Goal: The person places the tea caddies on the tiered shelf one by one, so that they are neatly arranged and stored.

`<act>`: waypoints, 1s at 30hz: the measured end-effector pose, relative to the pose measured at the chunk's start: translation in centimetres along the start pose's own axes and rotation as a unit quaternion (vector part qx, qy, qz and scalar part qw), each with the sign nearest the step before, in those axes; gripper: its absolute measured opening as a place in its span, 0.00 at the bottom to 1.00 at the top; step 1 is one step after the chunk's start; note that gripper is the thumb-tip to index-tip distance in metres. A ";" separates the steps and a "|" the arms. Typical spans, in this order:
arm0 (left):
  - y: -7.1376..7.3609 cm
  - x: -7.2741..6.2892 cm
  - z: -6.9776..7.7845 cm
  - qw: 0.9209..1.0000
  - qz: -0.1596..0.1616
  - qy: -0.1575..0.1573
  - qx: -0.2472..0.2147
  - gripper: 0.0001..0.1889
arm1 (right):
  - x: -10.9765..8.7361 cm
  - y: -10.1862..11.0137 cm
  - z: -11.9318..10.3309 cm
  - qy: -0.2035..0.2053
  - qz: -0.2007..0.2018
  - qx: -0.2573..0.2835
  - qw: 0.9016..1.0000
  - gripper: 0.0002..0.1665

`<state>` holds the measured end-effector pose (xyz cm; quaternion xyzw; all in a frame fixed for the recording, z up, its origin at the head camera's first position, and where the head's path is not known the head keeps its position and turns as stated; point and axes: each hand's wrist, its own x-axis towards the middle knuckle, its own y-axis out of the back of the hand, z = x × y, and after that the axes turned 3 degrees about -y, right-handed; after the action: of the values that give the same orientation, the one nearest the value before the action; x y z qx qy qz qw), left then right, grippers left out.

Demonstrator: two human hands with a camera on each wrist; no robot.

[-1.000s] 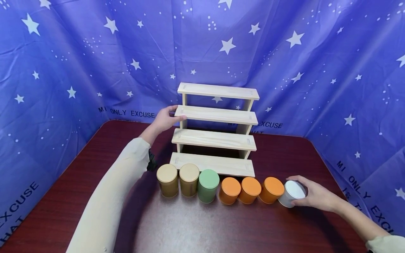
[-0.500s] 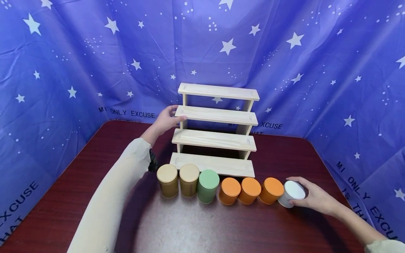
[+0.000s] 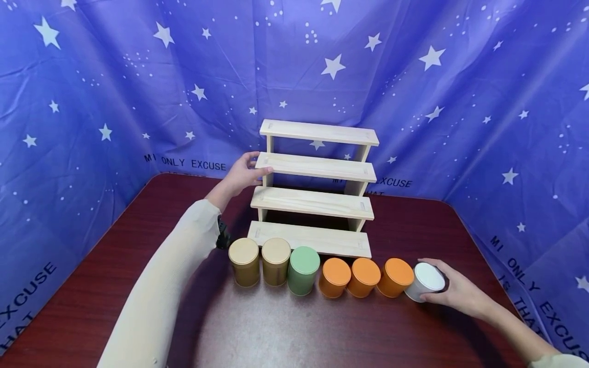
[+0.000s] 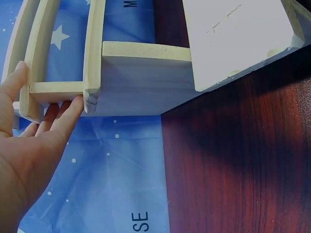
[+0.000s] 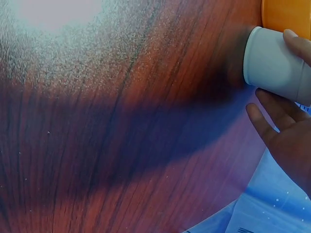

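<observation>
A light wooden tiered shelf (image 3: 315, 202) stands at the back of the table. My left hand (image 3: 241, 175) grips the left end of its second tier from the top, thumb on the board and fingers at the side panel. At the right end of a row of lidded canisters, a white canister (image 3: 425, 281) stands upright. My right hand (image 3: 465, 291) holds it from the right, with the thumb in front and fingers behind. In the right wrist view the thumb lies along the white canister (image 5: 274, 63), with an orange canister (image 5: 286, 17) beside it.
Left of the white canister, the row runs through three orange canisters (image 3: 363, 278), a green canister (image 3: 302, 271) and two gold canisters (image 3: 275, 261), close before the shelf's lowest tier. Behind the dark red table (image 3: 294, 332) hangs a blue star-patterned curtain (image 3: 207, 61).
Hardly anything differs. My right hand shifts very slightly around the white canister; the shelf, the left hand and the row stay put.
</observation>
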<state>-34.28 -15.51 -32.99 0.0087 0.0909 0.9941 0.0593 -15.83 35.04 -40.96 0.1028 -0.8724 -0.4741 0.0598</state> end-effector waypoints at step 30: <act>-0.3 -0.3 0.5 1.000 -0.002 0.015 -0.014 0.41 | 1.0 1.7 -0.7 0.004 0.035 -0.014 0.999 0.45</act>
<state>-33.96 -15.19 -32.54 -0.0074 0.0780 0.9951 0.0595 -16.83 35.13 -39.11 0.0732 -0.8687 -0.4831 0.0818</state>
